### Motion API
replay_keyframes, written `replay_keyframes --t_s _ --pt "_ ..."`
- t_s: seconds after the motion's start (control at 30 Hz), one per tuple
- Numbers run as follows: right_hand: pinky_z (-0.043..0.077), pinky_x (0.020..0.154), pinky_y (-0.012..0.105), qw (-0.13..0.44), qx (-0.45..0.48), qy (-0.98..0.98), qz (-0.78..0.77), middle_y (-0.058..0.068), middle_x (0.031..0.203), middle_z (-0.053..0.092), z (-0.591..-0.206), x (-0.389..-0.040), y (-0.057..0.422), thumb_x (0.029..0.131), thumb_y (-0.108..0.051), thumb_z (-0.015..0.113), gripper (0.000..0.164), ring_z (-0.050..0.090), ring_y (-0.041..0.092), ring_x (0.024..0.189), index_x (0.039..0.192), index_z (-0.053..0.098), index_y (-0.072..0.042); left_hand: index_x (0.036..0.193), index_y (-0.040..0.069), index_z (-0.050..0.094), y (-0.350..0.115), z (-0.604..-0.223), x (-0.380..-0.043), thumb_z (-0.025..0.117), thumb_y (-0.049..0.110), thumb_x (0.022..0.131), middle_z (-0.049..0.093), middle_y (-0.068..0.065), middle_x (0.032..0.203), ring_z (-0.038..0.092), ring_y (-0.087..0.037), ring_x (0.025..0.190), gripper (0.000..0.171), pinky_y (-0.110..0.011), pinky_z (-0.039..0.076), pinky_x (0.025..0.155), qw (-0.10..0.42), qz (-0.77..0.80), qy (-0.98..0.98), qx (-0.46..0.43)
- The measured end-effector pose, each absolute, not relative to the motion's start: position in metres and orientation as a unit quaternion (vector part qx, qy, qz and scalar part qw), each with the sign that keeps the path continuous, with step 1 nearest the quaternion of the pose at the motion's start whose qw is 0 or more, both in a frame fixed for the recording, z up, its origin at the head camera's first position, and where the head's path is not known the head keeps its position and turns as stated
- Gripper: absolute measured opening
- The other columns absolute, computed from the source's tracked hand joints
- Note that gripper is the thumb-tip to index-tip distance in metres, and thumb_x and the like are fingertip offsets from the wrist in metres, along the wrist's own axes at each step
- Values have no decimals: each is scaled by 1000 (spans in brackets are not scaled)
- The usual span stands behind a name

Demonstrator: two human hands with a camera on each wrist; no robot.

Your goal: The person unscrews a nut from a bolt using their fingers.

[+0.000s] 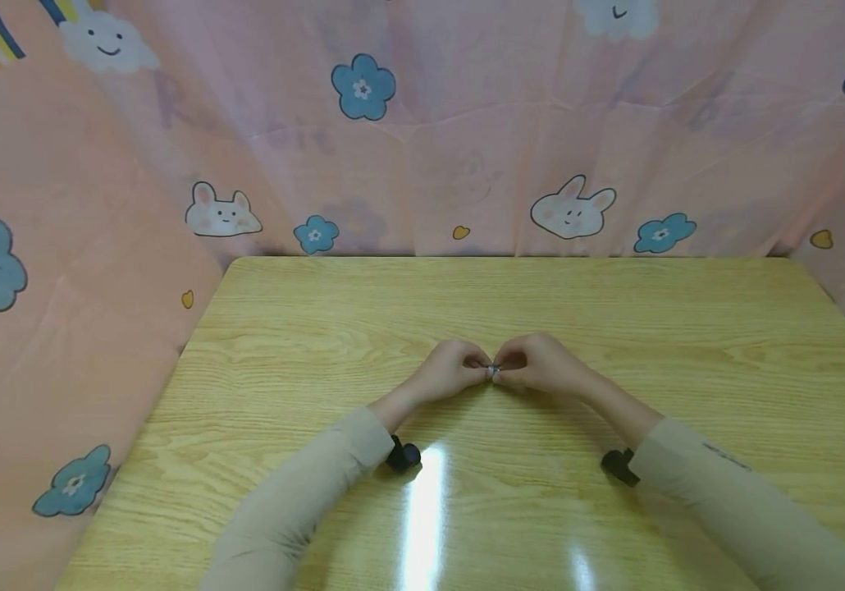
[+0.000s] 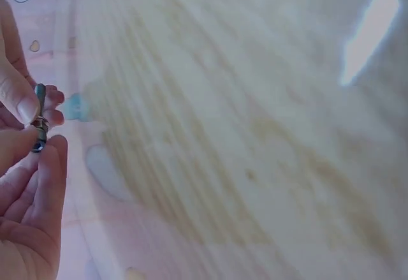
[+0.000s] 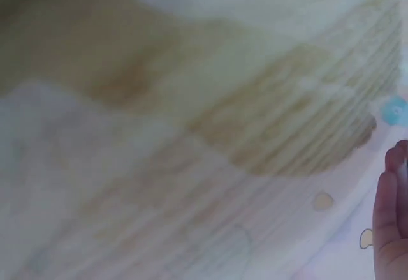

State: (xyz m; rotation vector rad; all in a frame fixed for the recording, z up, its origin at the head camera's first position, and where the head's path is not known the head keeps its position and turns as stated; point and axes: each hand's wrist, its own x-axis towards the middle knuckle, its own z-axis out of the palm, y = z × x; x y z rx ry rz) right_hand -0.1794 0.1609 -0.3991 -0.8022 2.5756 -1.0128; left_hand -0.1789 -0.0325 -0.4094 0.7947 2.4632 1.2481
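Observation:
Both hands meet over the middle of the table and hold one small metal piece between them. In the left wrist view, this metal piece is a short, dark, slim rod with shiny ring-like bands near its lower part; its exact kind I cannot tell. My left hand pinches it between thumb and fingers from the left. From the right, my right hand pinches it too, thumb against the rod's upper part in the left wrist view. Only some fingers of the right hand show in the right wrist view, where the piece is out of sight.
The wood-grain table has bright light reflections near the front. Behind it hangs a pink cloth printed with flowers, clouds and rabbits. Black wrist devices sit below both beige sleeves.

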Motion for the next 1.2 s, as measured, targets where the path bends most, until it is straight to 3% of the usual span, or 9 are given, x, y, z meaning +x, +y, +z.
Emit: replay_keyframes --t_s 0.4,0.53,0.7,0.97,1.2 --pt "52 76 28 163 -206 828 -495 5 89 67 -379 -163 165 79 -16 75 23 63 19 84 96 65 -5 97 -3 68 -41 -387 -164 63 7 88 69 -7 89 66 -13 80 14 -25 54 72 184 558 777 225" --pt "53 77 32 187 -165 793 -556 8 90 66 -369 -157 165 85 -19 70 30 64 25 85 102 61 3 98 -2 68 -44 -377 -157 64 8 87 68 -7 91 65 -13 80 15 -26 54 73 172 571 769 230" --pt "54 78 39 215 -110 744 -623 4 83 68 -358 -151 162 94 -20 57 31 66 19 78 104 55 9 98 3 68 -45 -368 -150 65 14 87 68 -3 90 65 -12 81 16 -26 54 74 147 569 778 221" --pt "54 76 31 239 -81 709 -659 3 82 67 -350 -145 155 92 -16 59 23 65 14 76 103 58 4 96 3 69 -48 -360 -145 67 14 86 68 -4 89 65 -14 81 15 -28 54 75 128 596 766 203" --pt "52 82 32 246 -86 677 -688 2 89 68 -345 -142 156 87 -6 64 10 65 14 83 97 65 -5 96 3 69 -51 -354 -141 68 12 85 69 -5 89 66 -15 80 13 -28 54 75 134 606 758 202"
